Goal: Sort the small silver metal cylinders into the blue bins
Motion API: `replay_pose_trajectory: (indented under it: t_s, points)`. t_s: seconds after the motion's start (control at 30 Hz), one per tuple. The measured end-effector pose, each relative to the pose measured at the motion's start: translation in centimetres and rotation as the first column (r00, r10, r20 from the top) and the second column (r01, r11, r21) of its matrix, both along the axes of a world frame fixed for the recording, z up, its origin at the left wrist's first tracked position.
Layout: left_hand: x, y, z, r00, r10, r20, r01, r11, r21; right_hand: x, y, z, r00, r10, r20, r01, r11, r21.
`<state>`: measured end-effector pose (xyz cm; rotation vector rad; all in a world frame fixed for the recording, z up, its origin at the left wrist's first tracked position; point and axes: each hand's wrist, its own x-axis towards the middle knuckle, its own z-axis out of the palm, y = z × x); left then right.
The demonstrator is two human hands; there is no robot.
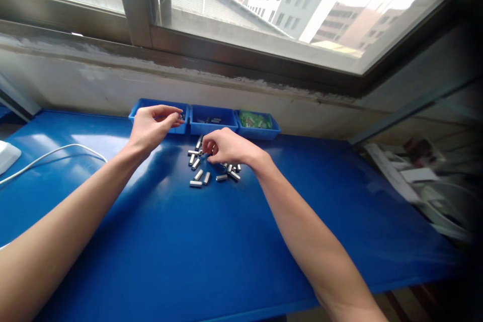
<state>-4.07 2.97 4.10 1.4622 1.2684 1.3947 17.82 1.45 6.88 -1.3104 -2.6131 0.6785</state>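
We are holding the fingers (212,136) of our right hand (232,147) curled low over a loose scatter of small metal pieces (195,164); whether they are gripping one, we are not able to tell. Farther out and to the left, we are holding our left hand (151,123) with thumb and forefinger tips close together at a blue left bin (151,102); the tips are looking too small for us to say whether something is sitting between them.

Close around the right fingers, the pieces are lying at mixed angles: some just left of the fingertips, some partly hiding behind the hand, others resting nearer to us. Just beyond those fingers, a blue middle bin (211,128) is holding more small pieces, and beyond them to the right, a blue right bin (260,134) is holding something green (254,121).

Beneath both hands, a blue worktop (169,241) is spreading out. Well to the left of the left fingers, a white cable (68,146) is curving across it. Beyond all the fingers, a wall (94,78) is standing below a window frame (245,56).
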Motion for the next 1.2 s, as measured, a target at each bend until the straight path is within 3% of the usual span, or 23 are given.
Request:
replay_pose_trajectory:
  t_s: [0.2,0.4,0.77,1.0,1.2]
  points:
    - [1.1,-0.8,0.3,0.965,-0.221,-0.141,0.217,0.975,-0.046,-0.6,-0.3,0.1,0.997,-0.029,0.073,0.025,0.998,0.055]
    - [1.1,-0.7,-0.2,0.940,-0.282,-0.195,0.280,0.959,-0.038,-0.7,-0.5,0.4,0.999,-0.018,0.038,0.016,0.998,0.056]
    - [1.1,-0.9,-0.2,0.902,-0.377,-0.209,0.362,0.926,-0.105,0.8,0.5,0.5,0.972,-0.077,-0.221,0.046,0.989,-0.140]
    - [1.0,-0.8,-0.3,0.893,-0.400,-0.206,0.381,0.916,-0.125,-0.2,-0.2,0.4,1.000,0.016,-0.024,-0.018,0.999,-0.050]
    - [1.1,-0.8,-0.3,0.890,-0.397,-0.225,0.381,0.918,-0.113,-0.9,-0.7,0.4,0.995,-0.018,0.095,0.017,1.000,0.011]
